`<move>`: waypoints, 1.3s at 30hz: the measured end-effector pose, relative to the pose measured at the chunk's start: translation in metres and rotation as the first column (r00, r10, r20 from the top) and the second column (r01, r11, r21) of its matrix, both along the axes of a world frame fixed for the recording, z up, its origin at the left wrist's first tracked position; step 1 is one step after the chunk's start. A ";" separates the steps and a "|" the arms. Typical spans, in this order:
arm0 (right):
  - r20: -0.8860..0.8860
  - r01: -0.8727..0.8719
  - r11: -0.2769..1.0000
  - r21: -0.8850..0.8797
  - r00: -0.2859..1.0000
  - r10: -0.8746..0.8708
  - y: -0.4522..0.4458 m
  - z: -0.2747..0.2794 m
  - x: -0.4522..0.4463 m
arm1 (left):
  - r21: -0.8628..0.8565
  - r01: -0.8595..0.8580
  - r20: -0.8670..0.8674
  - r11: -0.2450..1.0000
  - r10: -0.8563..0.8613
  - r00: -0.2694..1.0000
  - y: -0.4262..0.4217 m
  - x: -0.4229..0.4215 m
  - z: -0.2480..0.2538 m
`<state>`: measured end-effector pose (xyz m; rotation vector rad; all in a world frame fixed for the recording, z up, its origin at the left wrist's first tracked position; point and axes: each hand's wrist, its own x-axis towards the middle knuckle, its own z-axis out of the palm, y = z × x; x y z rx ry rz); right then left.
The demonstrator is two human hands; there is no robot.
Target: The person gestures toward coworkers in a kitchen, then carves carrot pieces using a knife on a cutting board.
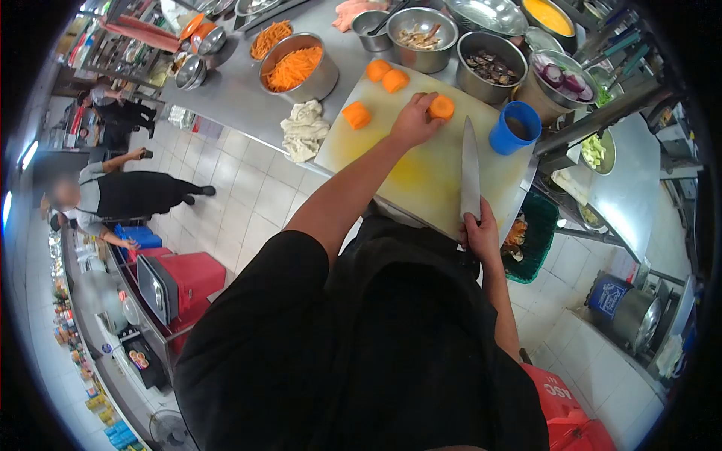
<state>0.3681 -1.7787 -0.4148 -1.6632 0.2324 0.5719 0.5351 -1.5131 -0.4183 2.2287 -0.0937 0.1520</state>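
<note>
My left hand (414,122) is closed on a thick carrot piece (441,107) on the white cutting board (353,159), its cut face showing. In my right hand (483,231) is a large chef's knife (470,169), gripped near where blade meets handle. The blade lies over the board's right part, its tip pointing away from me, apart from the carrot. Two carrot chunks sit together near the board's far edge, and another carrot chunk (356,115) rests at its left. Orange-yellow stains mark the board's middle.
A pot of shredded carrot (324,75) and a crumpled cloth (303,129) stand left of the board. Beyond it are metal bowls, one with mushroom-like pieces (490,68). A blue cup (505,137) is at its right corner, a green bin (538,244) below. Another person (143,194) stands far left.
</note>
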 end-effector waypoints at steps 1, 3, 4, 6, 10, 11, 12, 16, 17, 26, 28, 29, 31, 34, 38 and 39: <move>-0.004 0.013 1.000 0.003 1.000 -0.013 0.001 0.000 0.000 | 0.018 0.007 0.084 1.000 -0.009 0.996 0.002 0.012 0.001; 0.007 0.012 1.000 0.006 1.000 -0.012 -0.001 0.000 -0.001 | 0.051 0.018 0.244 0.999 -0.030 0.969 0.019 0.033 -0.010; 0.024 0.001 1.000 0.007 1.000 -0.001 -0.002 -0.001 -0.001 | 0.168 -0.050 0.348 0.984 -0.011 0.938 0.032 0.043 -0.012; 0.031 0.006 1.000 0.001 0.999 -0.006 -0.001 0.000 -0.003 | 0.313 -0.142 0.355 0.939 0.023 0.935 0.057 0.052 -0.006; 0.014 0.033 0.999 0.013 0.999 -0.033 0.002 0.006 -0.004 | 0.480 -0.108 0.051 0.871 0.095 0.994 0.088 0.063 0.007; 0.015 0.036 0.999 0.025 0.999 -0.036 0.002 0.006 -0.003 | 0.517 -0.077 -0.002 0.853 0.092 0.996 0.089 0.067 0.010; 0.017 0.038 0.999 0.035 0.999 -0.039 0.002 0.004 -0.003 | 0.533 -0.075 -0.032 0.843 0.109 0.993 0.087 0.069 0.011; 0.027 0.036 0.999 0.039 0.999 -0.037 0.001 0.004 -0.004 | 0.564 -0.051 -0.093 0.824 0.125 0.988 0.081 0.065 0.013; 0.028 0.034 0.999 0.033 0.999 -0.035 0.002 0.007 -0.004 | 0.565 -0.038 -0.096 0.824 0.112 0.989 0.081 0.062 0.012; 0.053 0.001 1.000 -0.004 0.999 -0.001 0.000 0.011 -0.002 | -0.437 -0.326 -0.584 0.838 0.011 0.811 0.065 -0.011 0.000; 0.053 0.003 1.000 -0.003 0.999 -0.003 0.000 0.011 -0.002 | -0.513 -0.374 -0.579 0.773 0.010 0.815 0.062 -0.030 -0.005; 0.052 0.003 1.000 -0.003 0.999 -0.002 0.000 0.011 -0.003 | -0.549 -0.398 -0.578 0.735 0.011 0.816 0.060 -0.039 -0.006; 0.028 0.000 1.000 0.010 1.000 0.000 0.000 0.010 -0.003 | -0.595 -0.422 -0.564 0.683 0.018 0.825 0.056 -0.050 -0.006; 0.019 -0.022 1.000 0.018 1.000 0.022 -0.001 0.012 -0.003 | -0.599 -0.463 -0.582 0.653 0.041 0.812 0.055 -0.060 -0.007; 0.051 -0.057 0.998 0.039 0.997 0.055 -0.003 0.005 -0.002 | -0.549 -0.486 -0.598 0.680 0.087 0.796 0.054 -0.065 -0.005; 0.052 -0.056 0.998 0.040 0.997 0.054 -0.003 0.004 -0.002 | -0.530 -0.479 -0.576 0.700 0.118 0.809 0.052 -0.065 -0.003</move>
